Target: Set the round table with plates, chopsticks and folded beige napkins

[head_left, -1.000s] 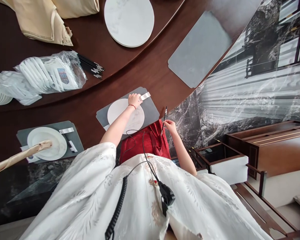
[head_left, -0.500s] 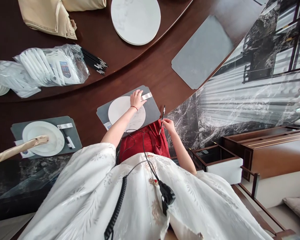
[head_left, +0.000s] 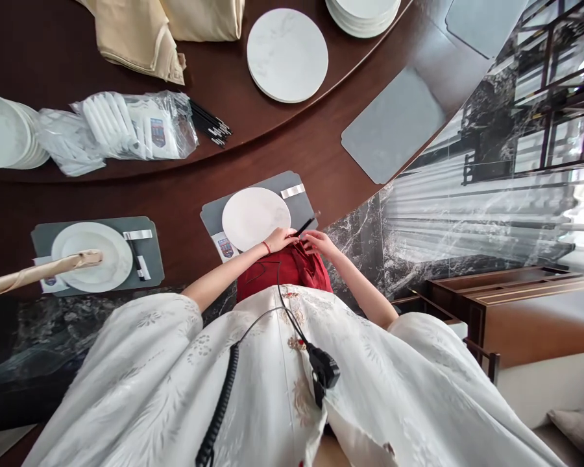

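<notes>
My left hand [head_left: 281, 239] and my right hand [head_left: 318, 244] are close together at the near edge of a grey placemat [head_left: 213, 217]. A thin black chopstick [head_left: 304, 226] slants between them, its lower end at my left fingertips. My right fingers lie just below it. A round white plate [head_left: 255, 219] sits on the mat beside my left hand, and a silver-white strip [head_left: 292, 191] lies beyond the plate. A small printed card with a crest [head_left: 224, 247] sticks out under the plate's near side.
A second mat with a white plate [head_left: 91, 257] lies to the left, crossed by a beige rolled object [head_left: 41, 268]. Farther off are bagged white packets [head_left: 136, 128], a black chopstick bundle [head_left: 210, 122], stacked plates [head_left: 0, 130], and folded beige cloth [head_left: 141, 32]. A marble wall runs along the right.
My left hand has moved off the plate toward my right hand, and the chopstick now slants between them. The whole view has shifted slightly, showing more of the far table.
</notes>
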Action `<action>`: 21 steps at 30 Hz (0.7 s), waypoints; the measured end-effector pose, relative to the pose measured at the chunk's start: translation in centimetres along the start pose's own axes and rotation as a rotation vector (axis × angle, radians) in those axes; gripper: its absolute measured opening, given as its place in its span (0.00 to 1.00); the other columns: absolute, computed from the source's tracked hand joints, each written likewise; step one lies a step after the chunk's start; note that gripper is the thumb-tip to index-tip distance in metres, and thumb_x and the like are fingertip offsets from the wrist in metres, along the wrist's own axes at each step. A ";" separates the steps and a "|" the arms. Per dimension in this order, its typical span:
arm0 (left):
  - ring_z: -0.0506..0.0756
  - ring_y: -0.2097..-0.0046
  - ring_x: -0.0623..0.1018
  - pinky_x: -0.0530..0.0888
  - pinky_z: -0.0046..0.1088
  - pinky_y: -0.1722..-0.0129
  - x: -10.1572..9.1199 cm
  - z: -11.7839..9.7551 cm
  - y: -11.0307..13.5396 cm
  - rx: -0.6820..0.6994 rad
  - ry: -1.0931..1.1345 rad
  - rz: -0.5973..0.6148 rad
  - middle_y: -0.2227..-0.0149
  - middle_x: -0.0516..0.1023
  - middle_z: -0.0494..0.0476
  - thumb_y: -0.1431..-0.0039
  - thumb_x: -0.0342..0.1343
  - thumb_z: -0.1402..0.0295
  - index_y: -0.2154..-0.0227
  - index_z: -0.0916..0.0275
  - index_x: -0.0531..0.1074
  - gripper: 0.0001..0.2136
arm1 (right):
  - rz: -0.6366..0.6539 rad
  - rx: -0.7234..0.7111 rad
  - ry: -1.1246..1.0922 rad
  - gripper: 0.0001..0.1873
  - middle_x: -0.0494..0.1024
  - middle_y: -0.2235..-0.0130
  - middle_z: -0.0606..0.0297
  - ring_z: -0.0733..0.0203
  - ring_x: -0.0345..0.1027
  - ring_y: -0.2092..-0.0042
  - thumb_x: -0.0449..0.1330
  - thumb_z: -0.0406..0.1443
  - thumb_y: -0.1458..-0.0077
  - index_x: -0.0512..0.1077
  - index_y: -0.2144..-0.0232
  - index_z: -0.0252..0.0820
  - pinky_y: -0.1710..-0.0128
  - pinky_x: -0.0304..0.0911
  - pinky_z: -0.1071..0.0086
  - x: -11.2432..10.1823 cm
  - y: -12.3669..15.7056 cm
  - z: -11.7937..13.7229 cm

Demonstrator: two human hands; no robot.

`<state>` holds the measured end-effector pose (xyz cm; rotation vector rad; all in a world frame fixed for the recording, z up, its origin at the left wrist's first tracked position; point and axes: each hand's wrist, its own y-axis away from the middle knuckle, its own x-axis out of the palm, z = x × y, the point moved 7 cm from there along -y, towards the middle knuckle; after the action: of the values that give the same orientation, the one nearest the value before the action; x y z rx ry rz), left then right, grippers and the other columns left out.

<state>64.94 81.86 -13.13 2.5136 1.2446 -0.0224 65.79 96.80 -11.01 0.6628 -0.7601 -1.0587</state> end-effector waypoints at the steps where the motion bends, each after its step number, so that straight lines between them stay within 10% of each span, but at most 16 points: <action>1: 0.56 0.64 0.81 0.76 0.29 0.62 0.3 0.3 0.1 -0.039 0.145 -0.016 0.66 0.83 0.60 0.37 0.54 0.52 0.62 0.65 0.78 0.19 | -0.052 -0.150 0.084 0.22 0.79 0.55 0.61 0.64 0.75 0.60 0.68 0.41 0.47 0.74 0.51 0.41 0.61 0.75 0.72 -0.1 -0.3 1.0; 6: 0.59 0.62 0.82 0.77 0.35 0.61 2.2 1.0 -0.3 -0.113 0.508 -0.042 0.64 0.83 0.63 0.47 0.63 0.49 0.65 0.67 0.76 0.22 | -0.093 -0.455 0.320 0.27 0.82 0.57 0.59 0.53 0.76 0.54 0.65 0.53 0.50 0.78 0.55 0.39 0.51 0.72 0.61 0.8 -2.0 3.6; 10: 0.62 0.51 0.80 0.75 0.39 0.48 0.2 3.7 1.3 -0.206 0.414 -0.365 0.55 0.81 0.63 0.52 0.69 0.57 0.57 0.65 0.77 0.22 | -0.285 -0.553 0.590 0.21 0.81 0.53 0.58 0.53 0.75 0.51 0.58 0.49 0.41 0.78 0.57 0.40 0.48 0.69 0.64 -0.1 -2.9 5.0; 21: 0.55 0.62 0.81 0.77 0.34 0.54 -4.8 9.0 9.8 -0.337 0.511 -0.801 0.62 0.81 0.63 0.38 0.55 0.53 0.61 0.66 0.73 0.18 | -0.265 -0.223 1.156 0.10 0.82 0.63 0.58 0.61 0.76 0.63 0.55 0.38 0.37 0.74 0.61 0.38 0.64 0.66 0.76 1.5 -11.3 5.2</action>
<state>70.78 69.94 -17.97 1.6418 2.1608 0.6099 56.19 90.88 -16.59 1.0338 0.4491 -0.7858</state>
